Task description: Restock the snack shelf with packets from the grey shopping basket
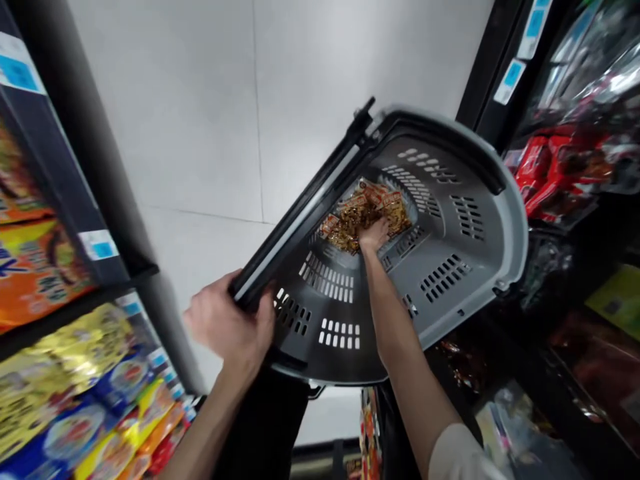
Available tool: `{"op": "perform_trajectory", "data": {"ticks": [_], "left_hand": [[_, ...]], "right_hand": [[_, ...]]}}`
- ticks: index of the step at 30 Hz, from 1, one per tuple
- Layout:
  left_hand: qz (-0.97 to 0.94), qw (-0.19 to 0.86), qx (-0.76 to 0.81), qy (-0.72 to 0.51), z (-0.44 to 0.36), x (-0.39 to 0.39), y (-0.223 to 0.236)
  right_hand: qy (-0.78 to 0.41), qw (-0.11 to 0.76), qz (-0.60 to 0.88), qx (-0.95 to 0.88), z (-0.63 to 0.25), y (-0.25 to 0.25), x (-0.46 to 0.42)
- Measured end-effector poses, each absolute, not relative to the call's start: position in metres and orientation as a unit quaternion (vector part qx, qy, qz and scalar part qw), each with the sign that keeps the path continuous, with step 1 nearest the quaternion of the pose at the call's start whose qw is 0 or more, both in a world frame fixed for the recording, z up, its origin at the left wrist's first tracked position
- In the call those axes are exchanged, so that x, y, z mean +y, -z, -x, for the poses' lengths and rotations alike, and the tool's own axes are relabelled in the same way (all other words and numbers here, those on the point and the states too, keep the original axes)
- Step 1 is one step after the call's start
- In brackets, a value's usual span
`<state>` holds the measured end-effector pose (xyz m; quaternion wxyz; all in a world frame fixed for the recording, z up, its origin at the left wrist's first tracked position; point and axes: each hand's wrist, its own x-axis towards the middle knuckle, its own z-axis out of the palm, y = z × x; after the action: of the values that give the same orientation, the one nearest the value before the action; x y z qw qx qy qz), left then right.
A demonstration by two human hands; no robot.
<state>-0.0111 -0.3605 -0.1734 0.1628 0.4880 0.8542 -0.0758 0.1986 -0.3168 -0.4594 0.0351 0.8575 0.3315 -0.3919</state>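
A grey plastic shopping basket (450, 247) with slotted walls is tilted, its mouth facing me. My left hand (233, 320) is closed around the near-left end of the basket's black side bar and rim. My right hand (375, 235) reaches deep inside, down to the bottom. There, several shiny brown-and-gold snack packets (350, 223) lie in a heap. The fingers of this hand look stretched out over the packets and touch them; the fingertips are slightly blurred.
On the left, a shelf holds orange noodle packs (45, 273), with gold bags (85, 340) and blue bags (80, 427) lower down. Along the right runs another shelf with red packets (545, 167). Pale floor tiles (200, 100) lie between the shelves.
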Motion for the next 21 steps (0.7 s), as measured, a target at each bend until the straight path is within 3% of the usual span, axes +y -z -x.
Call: {"op": "perform_trajectory", "data": {"ticks": [8, 14, 21], "left_hand": [[-0.488, 0.151, 0.854, 0.092, 0.011, -0.365, 0.177], [-0.490, 0.148, 0.855, 0.080, 0.013, -0.368, 0.179], [-0.484, 0.149, 0.858, 0.089, 0.015, -0.372, 0.181]], "right_hand": [[0.426, 0.044, -0.851, 0.305, -0.179, 0.426, -0.330], [0.402, 0.023, -0.870, 0.285, -0.185, 0.441, -0.307], [0.520, -0.115, -0.795, 0.290, -0.164, 0.456, -0.314]]}}
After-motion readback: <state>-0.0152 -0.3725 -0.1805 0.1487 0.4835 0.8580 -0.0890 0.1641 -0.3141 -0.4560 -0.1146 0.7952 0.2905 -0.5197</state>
